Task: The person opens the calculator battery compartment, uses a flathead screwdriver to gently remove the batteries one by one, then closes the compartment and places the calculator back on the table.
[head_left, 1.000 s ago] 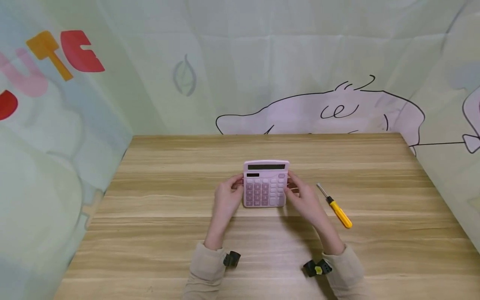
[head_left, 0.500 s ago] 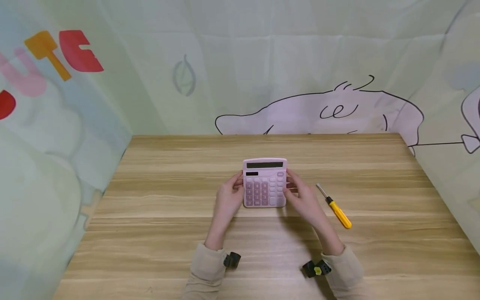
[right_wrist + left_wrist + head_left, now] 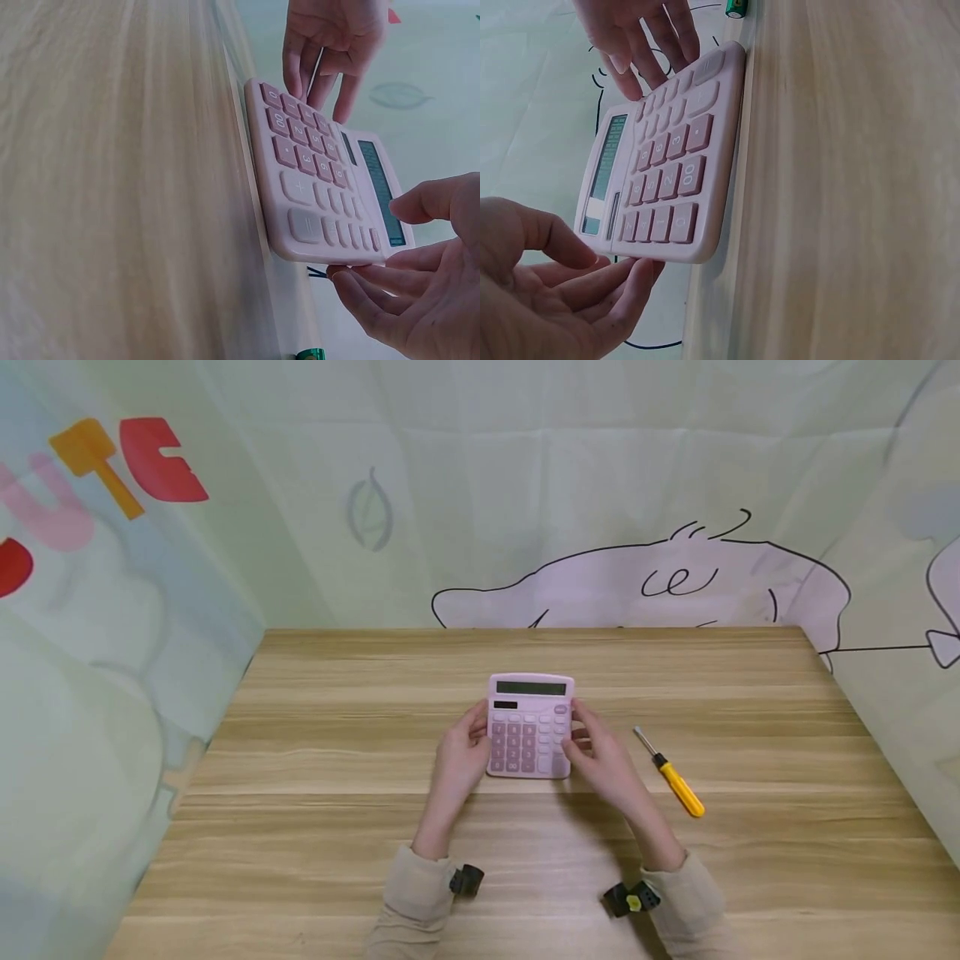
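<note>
A pink calculator stands tilted on the wooden table, its keys and display facing the person. My left hand holds its left side. Opposite, my right hand holds the right side, with the thumb at the front edge. Both wrist views show fingers reaching toward the back of the calculator, where they are partly hidden. Its lower edge is at the tabletop; whether it touches is hard to tell. The calculator's back is out of sight.
To the right lies a screwdriver with a yellow handle, its tip pointing away. A green battery, only partly visible, is beyond the calculator in the left wrist view. A printed cloth hangs behind the table.
The calculator leans back slightly more, its upper edge farther away and its lower edge a little nearer the person. Both hands keep their hold; the screwdriver stays put.
</note>
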The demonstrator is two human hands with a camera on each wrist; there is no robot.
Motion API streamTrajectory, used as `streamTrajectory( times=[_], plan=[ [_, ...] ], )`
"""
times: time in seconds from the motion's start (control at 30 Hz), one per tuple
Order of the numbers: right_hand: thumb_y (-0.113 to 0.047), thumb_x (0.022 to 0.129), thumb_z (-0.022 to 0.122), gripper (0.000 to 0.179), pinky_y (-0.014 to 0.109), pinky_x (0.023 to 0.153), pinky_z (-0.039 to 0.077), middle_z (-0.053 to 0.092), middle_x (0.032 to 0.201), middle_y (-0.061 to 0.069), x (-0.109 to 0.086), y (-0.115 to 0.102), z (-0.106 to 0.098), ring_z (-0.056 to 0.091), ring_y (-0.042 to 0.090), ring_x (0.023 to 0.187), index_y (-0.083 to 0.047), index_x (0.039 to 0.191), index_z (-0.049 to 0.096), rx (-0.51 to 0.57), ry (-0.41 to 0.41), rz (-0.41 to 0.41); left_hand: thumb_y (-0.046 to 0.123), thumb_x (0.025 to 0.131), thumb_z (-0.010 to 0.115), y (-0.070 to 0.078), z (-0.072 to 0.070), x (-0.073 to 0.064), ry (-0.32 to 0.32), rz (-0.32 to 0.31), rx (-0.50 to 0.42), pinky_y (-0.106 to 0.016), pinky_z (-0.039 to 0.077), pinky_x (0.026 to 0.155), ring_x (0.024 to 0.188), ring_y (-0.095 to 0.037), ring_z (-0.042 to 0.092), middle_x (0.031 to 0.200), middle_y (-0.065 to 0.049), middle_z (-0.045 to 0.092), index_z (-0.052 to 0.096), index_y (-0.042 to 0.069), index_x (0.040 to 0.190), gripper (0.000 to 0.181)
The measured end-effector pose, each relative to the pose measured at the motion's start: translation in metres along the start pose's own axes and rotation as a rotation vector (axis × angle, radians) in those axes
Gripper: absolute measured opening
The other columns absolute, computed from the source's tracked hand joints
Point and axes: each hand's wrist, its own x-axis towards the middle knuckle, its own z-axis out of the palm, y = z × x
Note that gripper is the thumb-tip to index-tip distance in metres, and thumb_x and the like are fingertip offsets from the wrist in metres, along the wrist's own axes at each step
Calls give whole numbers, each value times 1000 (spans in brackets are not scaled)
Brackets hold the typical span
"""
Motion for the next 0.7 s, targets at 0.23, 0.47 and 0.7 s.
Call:
streamTrajectory(
  times=[0.23,0.47,0.7],
  plan=[
    [-10,92,57,65,47,95,52,43,145,23,0,2,1,60,38,113,-1,150,28,13,-27,41,-4,83,50,-2,2,0,-2,12,10,-39,53,95,110,-31,65,122,-22,65,50,1,137,55],
    [-8,92,57,65,46,95,53,42,145,27,0,5,2,59,41,114,2,149,27,25,-33,51,-3,82,50,-1,3,-1,-8,1,9,-39,54,94,109,-31,66,123,-20,65,52,1,136,54],
    [-8,92,56,68,44,96,52,44,143,27,2,6,5,58,39,116,3,150,23,47,-65,57,-3,82,50,-2,3,-1,-8,-3,24,-41,54,94,108,-31,66,121,-20,66,53,4,136,54]
  ],
)
